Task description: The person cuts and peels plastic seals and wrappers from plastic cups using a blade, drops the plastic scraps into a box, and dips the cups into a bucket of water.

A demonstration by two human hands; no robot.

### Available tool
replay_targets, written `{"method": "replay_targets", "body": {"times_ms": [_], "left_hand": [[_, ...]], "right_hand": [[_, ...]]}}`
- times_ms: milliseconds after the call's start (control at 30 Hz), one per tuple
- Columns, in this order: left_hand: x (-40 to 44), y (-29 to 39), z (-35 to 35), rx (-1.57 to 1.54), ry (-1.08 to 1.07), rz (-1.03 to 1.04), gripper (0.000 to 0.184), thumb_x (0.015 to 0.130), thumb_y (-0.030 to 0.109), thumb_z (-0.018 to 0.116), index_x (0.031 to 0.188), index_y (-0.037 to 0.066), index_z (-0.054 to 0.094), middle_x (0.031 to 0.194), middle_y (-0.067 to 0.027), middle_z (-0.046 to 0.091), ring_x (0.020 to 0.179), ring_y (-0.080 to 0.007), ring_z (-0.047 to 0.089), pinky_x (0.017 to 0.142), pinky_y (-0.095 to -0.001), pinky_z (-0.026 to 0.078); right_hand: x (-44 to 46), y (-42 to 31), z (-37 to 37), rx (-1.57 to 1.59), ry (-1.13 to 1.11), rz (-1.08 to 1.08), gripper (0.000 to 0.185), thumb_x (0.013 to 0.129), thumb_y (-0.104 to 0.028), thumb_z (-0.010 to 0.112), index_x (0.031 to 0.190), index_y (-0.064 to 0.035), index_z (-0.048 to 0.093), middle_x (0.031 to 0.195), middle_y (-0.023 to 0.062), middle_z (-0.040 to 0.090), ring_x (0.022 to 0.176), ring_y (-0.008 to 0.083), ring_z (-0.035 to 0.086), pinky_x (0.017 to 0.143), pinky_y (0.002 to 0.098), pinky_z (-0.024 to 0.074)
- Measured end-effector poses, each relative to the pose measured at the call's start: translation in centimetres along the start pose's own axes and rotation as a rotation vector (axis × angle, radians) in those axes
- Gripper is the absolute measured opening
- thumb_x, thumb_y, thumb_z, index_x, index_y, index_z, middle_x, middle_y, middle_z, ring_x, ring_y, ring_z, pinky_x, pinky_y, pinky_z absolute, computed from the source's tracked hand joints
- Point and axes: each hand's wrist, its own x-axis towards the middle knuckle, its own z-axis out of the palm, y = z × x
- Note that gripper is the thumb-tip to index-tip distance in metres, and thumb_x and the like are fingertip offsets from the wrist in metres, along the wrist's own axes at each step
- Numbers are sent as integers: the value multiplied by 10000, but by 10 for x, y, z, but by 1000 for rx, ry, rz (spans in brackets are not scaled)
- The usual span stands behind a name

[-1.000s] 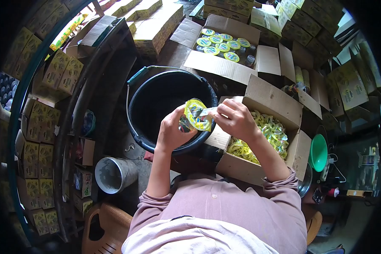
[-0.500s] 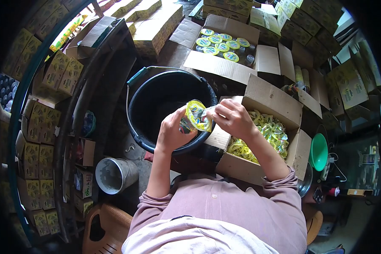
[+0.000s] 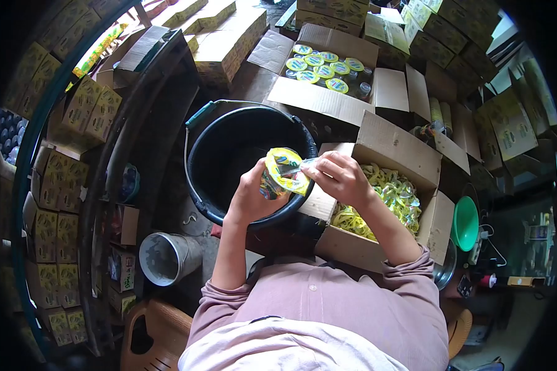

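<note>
Gripping a cup (image 3: 270, 187) in my left hand (image 3: 247, 196), I pinch its film (image 3: 304, 165) with my right hand (image 3: 341, 177); bucket (image 3: 223, 148) below, box (image 3: 402, 148) beneath my forearm

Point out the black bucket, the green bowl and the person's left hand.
Black bucket (image 3: 209, 196): head view, inner wall.
Green bowl (image 3: 466, 223): head view, inside surface.
Left hand (image 3: 249, 193): head view, back of hand.

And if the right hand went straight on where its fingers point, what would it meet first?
The right hand would probably meet the cup in the left hand, though depth is hard to judge from this view.
</note>
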Motion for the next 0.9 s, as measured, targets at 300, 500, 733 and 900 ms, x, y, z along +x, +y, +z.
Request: {"method": "replay_targets", "body": {"times_ms": [300,500,733,900], "left_hand": [[1,-5,3,-136,-81,32,531,637,110,698,1081,-54,457,906,-123,614,825,-167,619,745,-276,484],[4,-3,1,-304,-196,-57,556,643,119,693,1120,-39,456,914,-112,611,826,-139,599,773,-260,463],[7,-4,6,-315,-221,-85,558,641,123,690,1123,-38,459,887,-107,614,815,-142,597,771,-262,460],[11,-3,7,-192,-147,20,569,620,127,703,1107,-47,463,884,-117,616,806,-172,615,756,-267,469]], "right_hand": [[0,0,-6,50,53,15,362,627,-75,607,989,-67,611,721,27,522,693,166,553,640,295,512],[6,-2,-9,11,103,98,545,670,-15,596,1204,-23,486,641,46,532,620,161,560,626,285,509],[4,0,-14,50,99,143,603,676,41,592,1253,8,418,619,48,507,566,148,529,553,275,483],[6,-6,-27,78,60,158,621,678,41,588,1267,22,394,613,48,498,539,150,504,525,280,467]]}}
